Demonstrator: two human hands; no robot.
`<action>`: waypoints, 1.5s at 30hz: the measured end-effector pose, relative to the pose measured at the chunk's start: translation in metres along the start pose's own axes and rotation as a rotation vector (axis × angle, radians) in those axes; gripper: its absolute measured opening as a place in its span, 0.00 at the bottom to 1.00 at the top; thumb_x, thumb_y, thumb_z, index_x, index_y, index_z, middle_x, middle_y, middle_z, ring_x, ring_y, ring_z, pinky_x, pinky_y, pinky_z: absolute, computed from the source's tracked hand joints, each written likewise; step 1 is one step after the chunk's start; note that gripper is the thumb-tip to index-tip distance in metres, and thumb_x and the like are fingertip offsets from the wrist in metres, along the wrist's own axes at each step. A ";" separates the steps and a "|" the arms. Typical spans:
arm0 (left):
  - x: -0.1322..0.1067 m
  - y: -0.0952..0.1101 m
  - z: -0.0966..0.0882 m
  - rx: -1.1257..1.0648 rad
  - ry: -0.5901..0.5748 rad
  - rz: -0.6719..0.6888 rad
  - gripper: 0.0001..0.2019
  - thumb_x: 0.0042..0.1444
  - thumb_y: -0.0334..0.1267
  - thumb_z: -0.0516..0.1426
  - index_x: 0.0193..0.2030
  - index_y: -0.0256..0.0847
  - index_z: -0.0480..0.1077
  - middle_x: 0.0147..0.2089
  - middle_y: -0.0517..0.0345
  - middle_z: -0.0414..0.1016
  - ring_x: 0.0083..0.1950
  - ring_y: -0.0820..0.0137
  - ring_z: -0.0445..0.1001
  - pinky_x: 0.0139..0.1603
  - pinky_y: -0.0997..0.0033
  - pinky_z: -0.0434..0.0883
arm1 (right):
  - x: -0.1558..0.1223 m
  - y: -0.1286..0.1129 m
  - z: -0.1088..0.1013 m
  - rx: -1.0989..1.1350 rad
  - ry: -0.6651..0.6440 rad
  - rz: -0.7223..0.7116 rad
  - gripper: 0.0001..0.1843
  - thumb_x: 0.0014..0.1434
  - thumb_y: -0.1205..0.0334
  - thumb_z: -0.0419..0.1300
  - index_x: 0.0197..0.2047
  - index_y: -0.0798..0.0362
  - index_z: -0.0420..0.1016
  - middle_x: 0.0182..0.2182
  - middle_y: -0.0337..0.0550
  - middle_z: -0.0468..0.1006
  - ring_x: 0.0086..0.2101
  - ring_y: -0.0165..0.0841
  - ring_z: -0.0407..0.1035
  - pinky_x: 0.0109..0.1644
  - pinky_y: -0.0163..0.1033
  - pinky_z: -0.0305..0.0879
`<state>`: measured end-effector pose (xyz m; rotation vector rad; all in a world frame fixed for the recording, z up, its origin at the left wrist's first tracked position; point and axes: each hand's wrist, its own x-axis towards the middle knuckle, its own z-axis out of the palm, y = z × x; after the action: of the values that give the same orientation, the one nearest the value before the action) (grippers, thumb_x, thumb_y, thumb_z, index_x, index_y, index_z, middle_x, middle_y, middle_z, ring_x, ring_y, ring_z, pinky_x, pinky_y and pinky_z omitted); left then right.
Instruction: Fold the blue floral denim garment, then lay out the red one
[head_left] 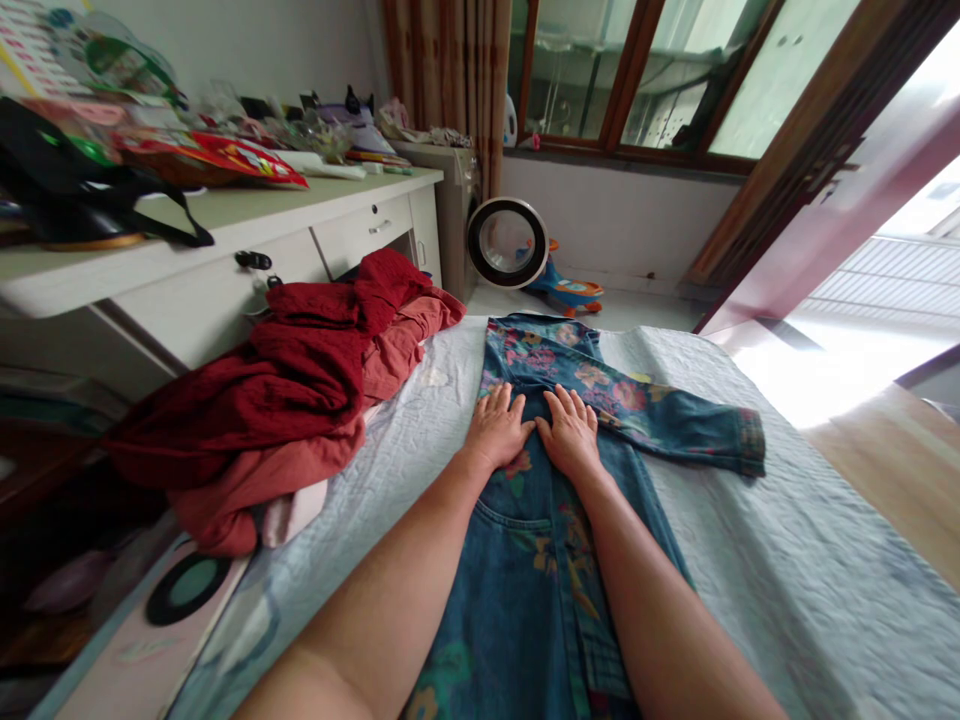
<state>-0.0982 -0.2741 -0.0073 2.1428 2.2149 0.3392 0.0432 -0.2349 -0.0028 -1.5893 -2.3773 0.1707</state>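
A blue denim garment [510, 570] with a coloured flower print lies spread on the quilted bed cover [795, 560], its collar end away from me. One sleeve [675, 420] reaches out to the right and ends in a patterned cuff. Both my hands press on the upper part of the cloth, side by side. My left hand [499, 428] lies flat with its fingers apart. Close beside it, my right hand [570, 428] rests palm down, fingers also spread. Nothing is gripped in either hand. My forearms cover parts of the lower garment.
A heap of dark red cloth [300, 370] lies at the bed's left edge, by a cluttered desk [375, 195]. Beyond the bed stand a washing machine with its round door [508, 243] open and a blue and orange ride-on toy [566, 288]. An open door [817, 220] is at right.
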 end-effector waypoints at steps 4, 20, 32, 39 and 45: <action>0.000 0.000 0.000 -0.007 -0.038 -0.003 0.32 0.65 0.56 0.45 0.70 0.38 0.55 0.74 0.41 0.47 0.74 0.52 0.46 0.71 0.50 0.50 | 0.001 0.001 0.000 0.025 0.025 0.009 0.26 0.66 0.56 0.50 0.66 0.48 0.63 0.68 0.42 0.57 0.67 0.42 0.47 0.68 0.54 0.43; 0.000 0.000 0.003 -0.018 -0.045 0.005 0.36 0.63 0.60 0.46 0.70 0.39 0.54 0.74 0.38 0.45 0.74 0.49 0.44 0.70 0.48 0.48 | 0.003 0.007 0.004 0.089 0.083 0.009 0.23 0.65 0.62 0.50 0.63 0.48 0.67 0.65 0.42 0.63 0.66 0.40 0.51 0.68 0.52 0.47; -0.003 0.005 -0.001 -0.001 -0.015 0.013 0.32 0.64 0.57 0.47 0.69 0.39 0.56 0.73 0.38 0.48 0.74 0.49 0.45 0.70 0.48 0.50 | 0.004 0.009 0.005 0.089 0.102 -0.013 0.24 0.64 0.64 0.49 0.62 0.47 0.68 0.65 0.43 0.64 0.65 0.40 0.53 0.67 0.51 0.48; -0.002 0.004 -0.001 -0.004 0.006 0.006 0.25 0.66 0.47 0.47 0.68 0.43 0.58 0.73 0.44 0.50 0.73 0.53 0.48 0.70 0.50 0.52 | 0.002 0.004 -0.001 0.101 0.060 0.001 0.25 0.64 0.55 0.52 0.63 0.49 0.67 0.66 0.45 0.62 0.66 0.43 0.51 0.68 0.54 0.46; -0.002 0.004 -0.001 -0.008 0.000 0.012 0.27 0.66 0.50 0.47 0.68 0.42 0.58 0.73 0.44 0.50 0.74 0.52 0.48 0.70 0.50 0.51 | 0.002 0.005 0.001 0.101 0.062 0.001 0.24 0.64 0.57 0.53 0.62 0.48 0.67 0.66 0.44 0.62 0.66 0.43 0.51 0.67 0.54 0.46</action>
<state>-0.0947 -0.2756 -0.0063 2.1529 2.1979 0.3483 0.0463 -0.2308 -0.0043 -1.5275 -2.2836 0.2349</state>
